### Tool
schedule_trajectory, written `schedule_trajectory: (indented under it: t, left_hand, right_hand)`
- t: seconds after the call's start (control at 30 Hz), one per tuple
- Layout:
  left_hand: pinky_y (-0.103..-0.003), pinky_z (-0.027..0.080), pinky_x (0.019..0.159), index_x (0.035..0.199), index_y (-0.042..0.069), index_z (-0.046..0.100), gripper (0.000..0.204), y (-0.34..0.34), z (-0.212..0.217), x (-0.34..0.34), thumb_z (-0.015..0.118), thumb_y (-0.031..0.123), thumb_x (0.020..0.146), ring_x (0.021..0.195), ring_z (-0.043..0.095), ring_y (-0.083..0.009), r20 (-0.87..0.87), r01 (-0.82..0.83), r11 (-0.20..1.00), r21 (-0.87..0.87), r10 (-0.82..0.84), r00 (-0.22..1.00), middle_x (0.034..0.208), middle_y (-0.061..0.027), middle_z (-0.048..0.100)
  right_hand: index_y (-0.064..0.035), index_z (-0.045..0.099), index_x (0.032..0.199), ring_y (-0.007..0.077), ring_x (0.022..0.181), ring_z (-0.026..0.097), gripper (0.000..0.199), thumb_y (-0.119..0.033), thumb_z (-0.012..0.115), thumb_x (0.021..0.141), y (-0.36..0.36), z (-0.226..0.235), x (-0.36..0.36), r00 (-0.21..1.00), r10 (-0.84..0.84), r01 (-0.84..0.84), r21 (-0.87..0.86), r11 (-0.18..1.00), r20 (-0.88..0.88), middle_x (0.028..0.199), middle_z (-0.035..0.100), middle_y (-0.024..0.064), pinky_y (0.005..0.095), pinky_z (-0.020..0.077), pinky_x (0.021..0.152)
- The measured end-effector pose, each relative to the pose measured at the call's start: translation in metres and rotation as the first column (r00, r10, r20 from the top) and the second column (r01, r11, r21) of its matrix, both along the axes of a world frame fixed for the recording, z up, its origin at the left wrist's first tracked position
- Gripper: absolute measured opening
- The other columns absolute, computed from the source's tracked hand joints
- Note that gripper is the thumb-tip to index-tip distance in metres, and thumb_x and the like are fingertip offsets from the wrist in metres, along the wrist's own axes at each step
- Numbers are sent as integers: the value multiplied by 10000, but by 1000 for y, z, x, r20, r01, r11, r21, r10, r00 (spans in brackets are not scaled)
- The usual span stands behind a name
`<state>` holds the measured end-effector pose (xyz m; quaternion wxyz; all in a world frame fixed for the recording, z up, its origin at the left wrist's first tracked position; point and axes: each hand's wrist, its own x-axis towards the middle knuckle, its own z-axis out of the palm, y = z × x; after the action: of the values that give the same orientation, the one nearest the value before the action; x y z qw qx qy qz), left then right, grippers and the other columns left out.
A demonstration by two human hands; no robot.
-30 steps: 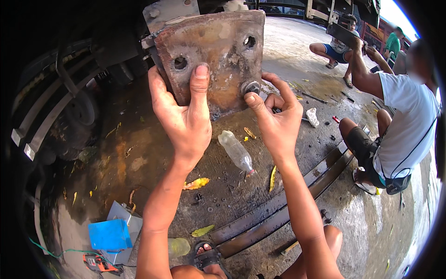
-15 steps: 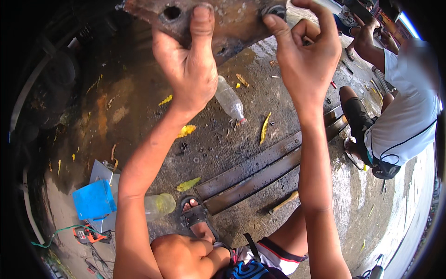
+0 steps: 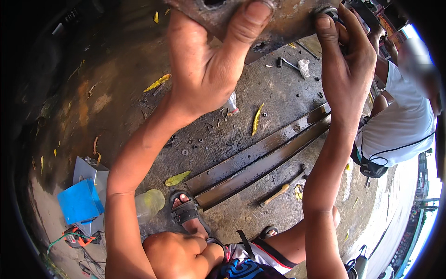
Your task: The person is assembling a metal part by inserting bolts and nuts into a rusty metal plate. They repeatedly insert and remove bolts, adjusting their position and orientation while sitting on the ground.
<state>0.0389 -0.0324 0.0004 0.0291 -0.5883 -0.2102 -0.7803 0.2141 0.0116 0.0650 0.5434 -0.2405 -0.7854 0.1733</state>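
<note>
Up at the top edge I hold a rusty, dirt-caked metal plate (image 3: pixel 292 21) with several holes; its far part is cut off by the picture. My left hand (image 3: pixel 200 69) is closed on its left side, thumb laid across the near face and the other fingers hidden behind. At the plate's right end my right hand (image 3: pixel 348 69) pinches a dark round ring-like piece (image 3: pixel 329 11) between thumb and fingers. This ring lies against the plate; whether it sits in a hole I cannot tell.
Two long metal bars (image 3: pixel 260 162) lie on the wet concrete beside a wooden-handled hammer (image 3: pixel 281 189). Washers (image 3: pixel 185 152), a ratchet wrench (image 3: pixel 288 63) and a clear bottle (image 3: pixel 232 103) are scattered around. A blue box (image 3: pixel 81 202) stands left. A person in a white shirt (image 3: pixel 395 125) crouches right.
Both hands and the plate have shifted right in the picture, and the view has moved too. The hammer's head and the ratchet wrench now show. My grip looks the same.
</note>
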Motion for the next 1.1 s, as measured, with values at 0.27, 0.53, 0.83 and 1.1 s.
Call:
schedule_trajectory:
  t: [0.27,0.53,0.83,1.1]
  left_hand:
    - [-372,531,839,1214,-1,569,528,25,-100,-45,714,428,944,953,633,-181,-142,-205,979,-17,201,969,1084,-84,651]
    - [-326,526,734,1202,24,661,468,93,-257,-26,614,459,1036,826,633,-132,-238,-95,470,-878,-255,937,1041,-73,683]
    - [-430,560,901,1178,15,698,276,181,-355,62,722,127,928,1057,705,-321,-461,-293,359,-886,-617,638,1148,-191,712]
    - [-454,559,905,1157,4,695,262,183,-390,171,701,81,907,1043,689,-382,-621,-510,375,-774,-610,493,1139,-213,685]
  right_hand:
    - [164,592,1263,51,648,452,439,-157,719,992,35,-17,-2,997,-56,68,350,934,-45,703,497,-25,233,355,563]
    - [133,621,1180,73,591,456,342,-120,723,974,42,-13,-2,996,76,-63,285,957,-37,653,518,21,257,362,533]
    - [108,631,1140,91,558,444,298,-110,728,961,50,-7,-2,991,121,-104,223,969,-61,626,503,42,269,356,519]
    - [86,639,1104,107,529,434,260,-100,732,949,45,-16,-15,975,217,-206,192,960,-41,601,490,61,280,351,506]
